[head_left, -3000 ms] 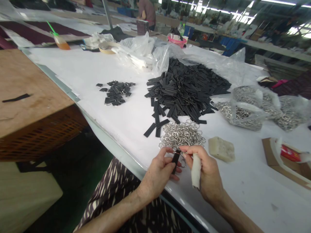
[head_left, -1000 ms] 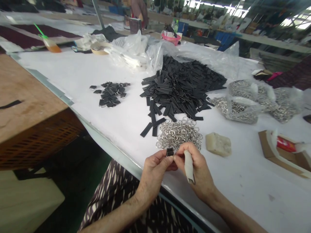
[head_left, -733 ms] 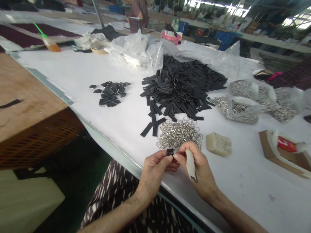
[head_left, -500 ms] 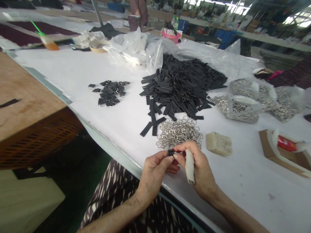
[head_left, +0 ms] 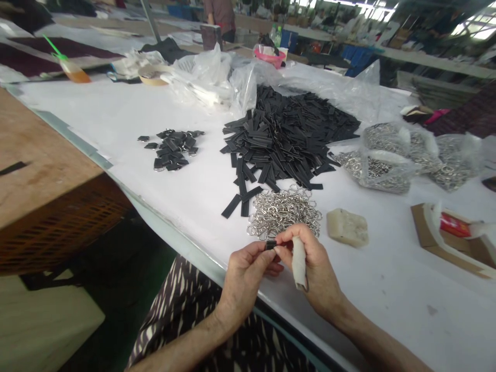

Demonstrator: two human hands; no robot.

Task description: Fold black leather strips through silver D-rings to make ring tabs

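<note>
My left hand (head_left: 246,276) pinches a small folded black strip (head_left: 270,245) between thumb and forefinger, close to the table's front edge. At the strip's right end, the thumb and forefinger of my right hand (head_left: 313,263) are closed on it. A white-wrapped handle (head_left: 298,263) also sits in my right hand; the rest of that tool is hidden. Just beyond my fingers lies a heap of silvery metal rings (head_left: 284,209). Behind the rings spreads a large pile of flat black strips (head_left: 290,137). Further left is a small group of folded black strips with rings (head_left: 174,149).
A yellowish block (head_left: 347,228) and an open cardboard box (head_left: 437,248) stand to the right. Clear bags of rings (head_left: 387,165) lie behind them. Plastic wrapping (head_left: 211,77) covers the back. At left is a wooden board (head_left: 42,160) above an orange crate (head_left: 70,227).
The whole view has shifted slightly. Both hands keep their pinch on the black strip, and the white-wrapped handle has tilted a little. The piles look the same.
</note>
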